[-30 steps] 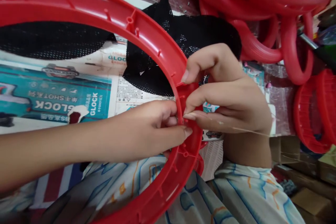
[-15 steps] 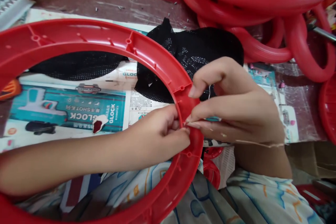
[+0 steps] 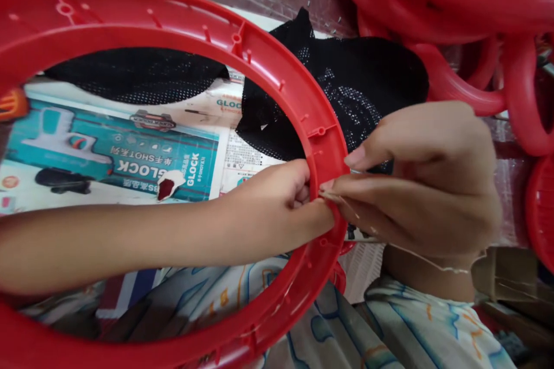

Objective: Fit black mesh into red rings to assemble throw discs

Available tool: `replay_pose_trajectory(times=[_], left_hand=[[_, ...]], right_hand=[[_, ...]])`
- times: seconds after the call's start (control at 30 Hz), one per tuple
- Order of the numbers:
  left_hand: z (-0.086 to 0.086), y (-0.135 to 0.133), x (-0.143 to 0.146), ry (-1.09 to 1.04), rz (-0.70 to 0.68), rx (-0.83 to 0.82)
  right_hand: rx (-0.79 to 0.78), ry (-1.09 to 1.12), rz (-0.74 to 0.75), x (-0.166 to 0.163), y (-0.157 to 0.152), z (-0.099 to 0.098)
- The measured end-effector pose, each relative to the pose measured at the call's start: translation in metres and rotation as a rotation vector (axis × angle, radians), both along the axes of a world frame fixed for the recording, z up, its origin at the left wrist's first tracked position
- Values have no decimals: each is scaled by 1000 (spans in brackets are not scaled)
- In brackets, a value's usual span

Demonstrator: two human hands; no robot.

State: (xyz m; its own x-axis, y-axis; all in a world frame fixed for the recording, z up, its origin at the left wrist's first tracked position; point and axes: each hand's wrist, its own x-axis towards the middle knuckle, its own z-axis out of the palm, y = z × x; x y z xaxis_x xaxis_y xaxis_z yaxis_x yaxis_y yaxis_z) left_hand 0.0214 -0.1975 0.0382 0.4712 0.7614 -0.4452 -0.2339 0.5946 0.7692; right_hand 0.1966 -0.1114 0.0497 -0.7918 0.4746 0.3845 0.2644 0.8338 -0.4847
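Observation:
A large red plastic ring (image 3: 277,66), its hollow ribbed side facing up, lies across my lap and the table edge. My left hand (image 3: 298,207) is closed around its right-hand rim, fingers curled at the inner edge and thumb over the channel. Against the same part of the rim, my right hand (image 3: 428,179) pinches a thin pale thread (image 3: 454,270) between thumb and fingertips. The thread trails under that hand toward the wrist. Its tip at the rim is too small to make out. Black mesh fabric (image 3: 372,69) lies just beyond the ring.
More red rings (image 3: 459,6) are piled at the back right. Printed cardboard (image 3: 173,153) covers the table under a second black mesh piece (image 3: 138,72). An orange object (image 3: 12,105) is at the left edge, and another red part (image 3: 541,207) at the right.
The ring and both hands appear slightly farther right in view. My right fingers have shifted at the rim, still pinching the thread; my left hand keeps its grip.

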Motion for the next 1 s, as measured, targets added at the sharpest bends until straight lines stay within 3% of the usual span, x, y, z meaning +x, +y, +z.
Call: replay_pose_trajectory(times=[0.07, 0.13, 0.23, 0.5, 0.7, 1.0], left_hand=[[-3, -2, 0, -4, -10, -7], [-4, -3, 1, -7, -17, -9], [-4, -4, 2, 31, -9, -30], [-3, -6, 1, 127, -2, -25], [1, -5, -1, -141, -56, -64], [-7, -2, -5, -233, -81, -51]], right_hand=[[124, 60, 148, -3, 5, 4], [104, 54, 205, -5, 10, 5], [-26, 17, 182, -7, 15, 2], [-170, 65, 148, -13, 15, 0], [-249, 57, 136, -10, 17, 3], [-253, 52, 160, -6, 20, 6]])
